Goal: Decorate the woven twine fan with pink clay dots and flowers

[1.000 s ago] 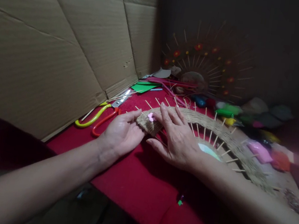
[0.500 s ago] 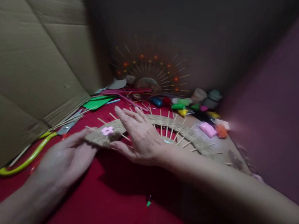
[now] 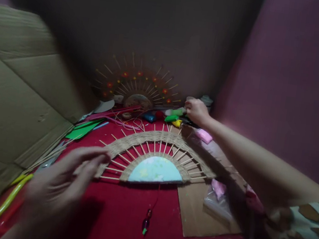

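Both grips: can't tell | left hand (image 3: 60, 182) half-curled at woven fan (image 3: 157, 136) | right hand (image 3: 197, 112) outstretched

A flat red surface (image 3: 122, 217) bears a half-round tan woven fan (image 3: 157, 168), a brown cardboard sheet (image 3: 192, 221) and a bright-green sheet (image 3: 82, 130).

- Woven fan (image 3: 145, 136): half-round straw band on thin sticks, light-blue half-disc (image 3: 156, 170) at its base, spread partly over the red surface (image 3: 122, 217).
- Pale cup (image 3: 190, 99): mostly hidden, toward the red surface's far right.
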Demonstrator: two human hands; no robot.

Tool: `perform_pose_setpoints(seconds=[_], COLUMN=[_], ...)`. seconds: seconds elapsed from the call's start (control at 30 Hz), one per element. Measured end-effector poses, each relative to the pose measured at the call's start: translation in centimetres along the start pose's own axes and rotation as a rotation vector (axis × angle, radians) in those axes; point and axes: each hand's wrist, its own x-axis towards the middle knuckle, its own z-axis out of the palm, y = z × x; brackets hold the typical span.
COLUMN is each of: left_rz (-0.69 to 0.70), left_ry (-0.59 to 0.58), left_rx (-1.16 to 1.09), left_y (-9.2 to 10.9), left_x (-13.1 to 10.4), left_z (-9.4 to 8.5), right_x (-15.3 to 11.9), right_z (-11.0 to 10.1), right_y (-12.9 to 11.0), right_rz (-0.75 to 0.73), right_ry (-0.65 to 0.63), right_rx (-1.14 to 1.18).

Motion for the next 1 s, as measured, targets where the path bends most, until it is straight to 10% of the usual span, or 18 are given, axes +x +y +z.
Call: perform_pose_setpoints(seconds=[0.07, 0.37, 1.0], left_rz=[0.227, 0.703, 0.622], left_ry=[-0.239, -0.442, -0.576], left_rx=[0.103, 0.239, 0.298], left_y=[0.5, -2.7, -2.8], left_x=[0.3, 0.1, 0.6], left_z=[2.2, 5.2, 3.9], right_x=[1.0, 2.2, 1.8], right_z=[-0.9, -0.2, 4.8], right_y=[2.1, 7.0, 3.4], right_rz=[0.116, 0.344, 0.009], right_ry=[-0.031, -0.179, -0.301], right_rx=[-0.019, -0.012, 0.106])
